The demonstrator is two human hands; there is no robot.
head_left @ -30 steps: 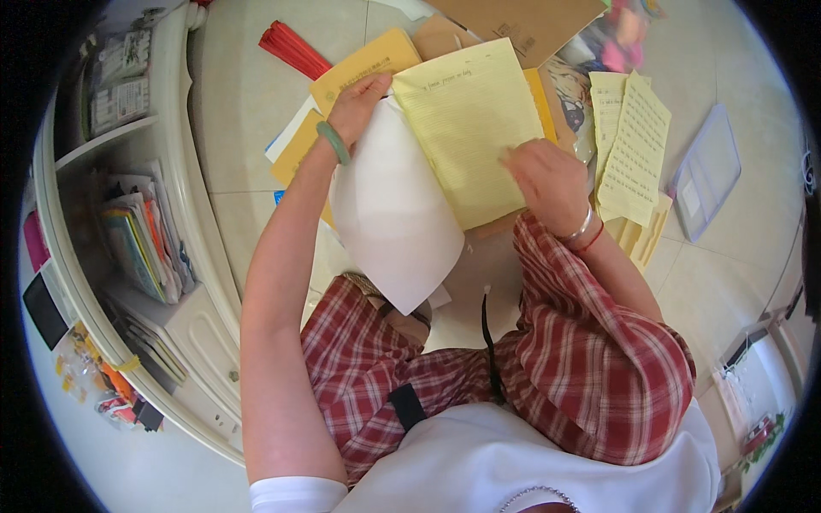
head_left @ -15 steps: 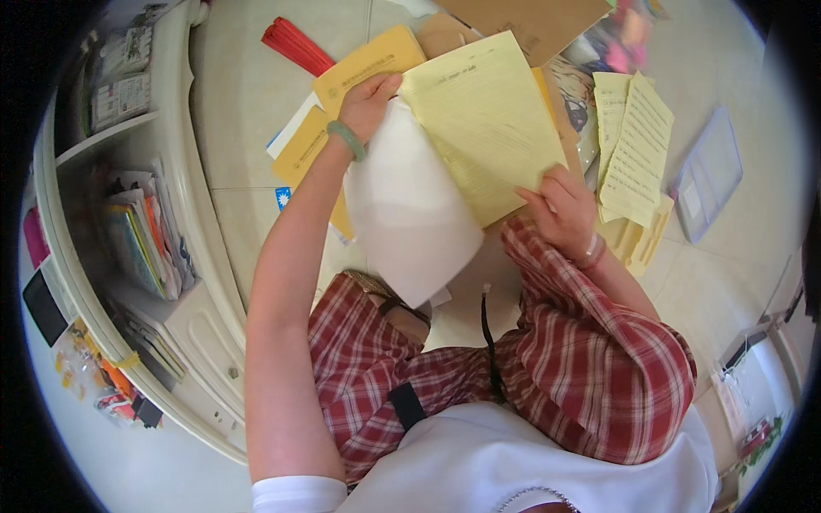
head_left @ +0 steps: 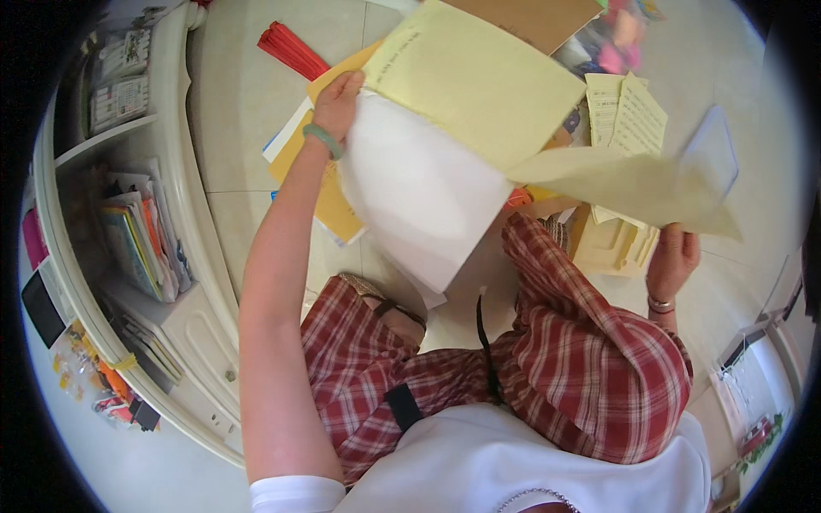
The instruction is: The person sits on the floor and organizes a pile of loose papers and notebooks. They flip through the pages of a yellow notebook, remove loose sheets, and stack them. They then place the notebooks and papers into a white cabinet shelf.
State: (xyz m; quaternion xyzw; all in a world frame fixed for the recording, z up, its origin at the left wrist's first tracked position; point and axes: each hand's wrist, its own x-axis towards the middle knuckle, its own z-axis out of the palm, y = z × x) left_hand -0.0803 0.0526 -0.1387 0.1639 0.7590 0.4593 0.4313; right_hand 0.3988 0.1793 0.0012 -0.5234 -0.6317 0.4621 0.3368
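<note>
My left hand, a green bangle at its wrist, grips the edge of a yellow writing pad in front of me. Below the yellow page a large white sheet hangs from the same edge and bows toward my knees. Out to the right, my right hand pinches a yellow sheet by its near corner. That sheet is blurred and stretches from the pad's right side; I cannot tell whether it is still joined to the pad.
Handwritten yellow sheets and a cream plastic tray lie on the tiled floor at right, with a clear plastic case beyond. Yellow envelopes and a red folded item lie at left, by a white shelf cabinet.
My right hand has swung right and nearer with a yellow sheet pinched in it. The pad has turned and shifted up and left, and the white sheet spreads wider.
</note>
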